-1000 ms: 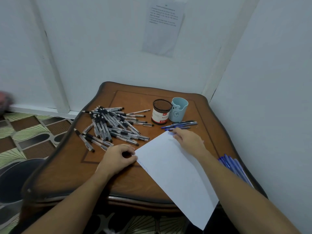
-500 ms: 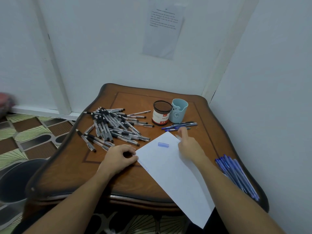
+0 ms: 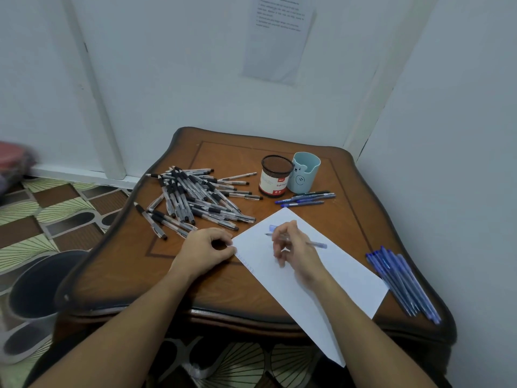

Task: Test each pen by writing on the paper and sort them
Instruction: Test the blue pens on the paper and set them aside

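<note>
The right hand has come back from the paper's 12 o'clock corner and now hangs over the middle of the paper. Its thumb and fingers are clamped on a blue pen. The tip sticks out past the fingers toward 9 o'clock and the tail toward 3 o'clock. The cap lies on the sheet just at the hand's 11 o'clock. The left hand is curled, pinching the paper's 9 o'clock corner.
</note>
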`<state>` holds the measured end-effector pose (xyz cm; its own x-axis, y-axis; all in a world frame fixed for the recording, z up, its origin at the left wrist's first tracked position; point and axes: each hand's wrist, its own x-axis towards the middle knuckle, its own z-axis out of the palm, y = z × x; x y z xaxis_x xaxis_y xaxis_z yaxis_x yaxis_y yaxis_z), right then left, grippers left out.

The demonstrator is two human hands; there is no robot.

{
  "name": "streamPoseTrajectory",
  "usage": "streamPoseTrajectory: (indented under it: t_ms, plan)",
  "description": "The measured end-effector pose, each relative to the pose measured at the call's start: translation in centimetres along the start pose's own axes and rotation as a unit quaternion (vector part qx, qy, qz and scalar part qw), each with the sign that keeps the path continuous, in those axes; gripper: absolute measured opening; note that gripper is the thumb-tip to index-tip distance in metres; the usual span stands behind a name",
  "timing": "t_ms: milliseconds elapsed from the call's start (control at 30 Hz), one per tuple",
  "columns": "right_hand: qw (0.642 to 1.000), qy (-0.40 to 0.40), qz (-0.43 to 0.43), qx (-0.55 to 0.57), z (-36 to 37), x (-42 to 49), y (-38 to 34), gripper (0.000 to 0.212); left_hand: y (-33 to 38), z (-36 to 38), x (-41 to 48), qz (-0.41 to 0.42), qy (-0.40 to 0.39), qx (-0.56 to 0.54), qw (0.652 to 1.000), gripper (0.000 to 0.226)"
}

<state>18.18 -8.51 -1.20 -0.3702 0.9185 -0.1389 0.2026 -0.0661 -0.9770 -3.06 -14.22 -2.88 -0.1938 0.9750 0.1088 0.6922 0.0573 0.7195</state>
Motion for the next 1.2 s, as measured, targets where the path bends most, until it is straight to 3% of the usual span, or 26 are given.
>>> streamPoseTrajectory:
  t_ms: [167, 267, 367, 1200]
  plan:
    - [0.998, -0.047, -0.031, -0.011, 0.6, -0.4, 0.5, 0.01, -0.1, 0.1, 0.1, 0.001, 0.001, 0.001, 1.0, 0.01]
    - [0.993, -0.043, -0.052, -0.095, 0.4, -0.4, 0.7, 0.022, -0.2, 0.1, 0.1, 0.0, 0.003, 0.002, 1.0, 0.011]
    - [0.994, -0.016, -0.066, -0.087, 0.9, -0.2, 0.9, 0.032, -0.2, 0.2, 0.1, 0.001, 0.005, 0.0, 1.0, 0.01]
    - [0.994, -0.004, -0.075, -0.083, 1.5, -0.1, 2.0, 0.027, -0.2, 0.1, 0.1, -0.003, 0.001, -0.001, 1.0, 0.013]
